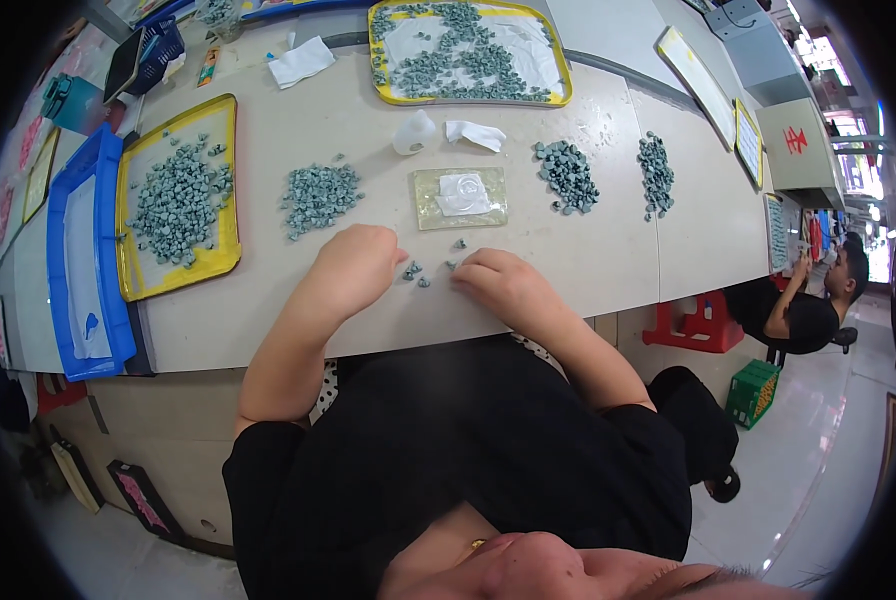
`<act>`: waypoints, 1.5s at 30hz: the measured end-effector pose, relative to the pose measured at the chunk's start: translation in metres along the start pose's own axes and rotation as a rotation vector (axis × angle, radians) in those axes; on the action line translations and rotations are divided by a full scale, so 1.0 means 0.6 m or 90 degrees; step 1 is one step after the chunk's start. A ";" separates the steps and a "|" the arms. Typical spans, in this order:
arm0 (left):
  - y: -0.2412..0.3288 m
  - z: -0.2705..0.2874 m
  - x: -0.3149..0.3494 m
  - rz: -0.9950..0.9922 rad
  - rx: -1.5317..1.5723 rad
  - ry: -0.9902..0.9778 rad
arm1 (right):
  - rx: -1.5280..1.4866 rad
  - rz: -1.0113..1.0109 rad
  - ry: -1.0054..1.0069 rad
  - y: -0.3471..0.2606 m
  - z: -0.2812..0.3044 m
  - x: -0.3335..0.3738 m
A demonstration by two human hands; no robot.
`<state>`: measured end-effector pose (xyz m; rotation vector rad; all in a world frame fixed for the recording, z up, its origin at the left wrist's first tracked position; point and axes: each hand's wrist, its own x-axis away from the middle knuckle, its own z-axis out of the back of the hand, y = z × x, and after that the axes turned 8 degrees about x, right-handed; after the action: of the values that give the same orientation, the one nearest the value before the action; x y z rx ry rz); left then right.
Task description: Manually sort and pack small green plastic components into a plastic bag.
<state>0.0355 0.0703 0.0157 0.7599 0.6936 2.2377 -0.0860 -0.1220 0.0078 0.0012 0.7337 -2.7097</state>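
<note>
Close to the table's near edge, my left hand [360, 262] is closed, its fingers curled under; anything in it is hidden. Across from it, my right hand [503, 282] has its fingertips pinched at a small grey-green piece [452, 265]. Between the hands lie several loose grey-green pieces [413, 271], like small stones, and another piece [460, 244] sits a little farther off. Just beyond is a clear yellowish block [428, 215] with white paper and a round clear item on it. Piles of similar pieces lie left [320, 197] and right [566, 178].
A yellow-rimmed tray [233, 200] of pieces stands at left beside a blue tray [118, 330]. Another yellow-rimmed tray [468, 101] lies at the back. A white cup-like item [413, 133] and folded tissue [476, 135] sit behind the block. A narrow pile [656, 175] lies farther right. A seated person [813, 315] is at right.
</note>
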 end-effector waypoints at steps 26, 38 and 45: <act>0.056 -0.002 0.000 0.119 0.982 -0.107 | 0.126 -0.250 0.344 0.070 0.063 0.001; 0.045 -0.009 -0.028 0.076 1.015 0.000 | 0.132 -0.399 0.191 0.114 0.066 0.014; 0.056 -0.014 -0.025 0.088 0.988 -0.030 | -0.046 -0.236 0.262 0.024 0.072 -0.029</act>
<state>0.0247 0.0359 0.0271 1.5045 2.4199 1.3901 -0.0613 -0.1496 0.0394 0.4615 1.0363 -3.0722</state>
